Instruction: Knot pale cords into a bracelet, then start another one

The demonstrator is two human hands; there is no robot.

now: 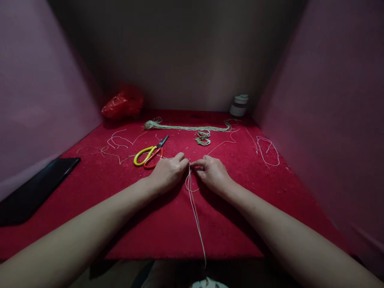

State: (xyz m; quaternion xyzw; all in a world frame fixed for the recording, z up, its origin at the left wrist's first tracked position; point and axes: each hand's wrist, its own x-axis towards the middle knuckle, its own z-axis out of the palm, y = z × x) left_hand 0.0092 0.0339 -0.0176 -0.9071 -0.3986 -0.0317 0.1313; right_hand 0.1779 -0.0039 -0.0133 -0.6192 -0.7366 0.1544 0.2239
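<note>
Pale thin cords run from between both hands down over the front edge of the red cloth, with a small loop near their top. My left hand is closed, its fingertips pinching at the top of the cords. From the other side, my right hand has thumb and forefinger pressed together on the cords' upper end. Just left of my left hand lie scissors with one yellow and one red handle. The exact grip at the fingertips is too small to make out.
Behind the hands lie a long cord bundle and a small coiled braid. A red plastic bag and a white container stand at the back. A black flat object is at left; loose cords lie right.
</note>
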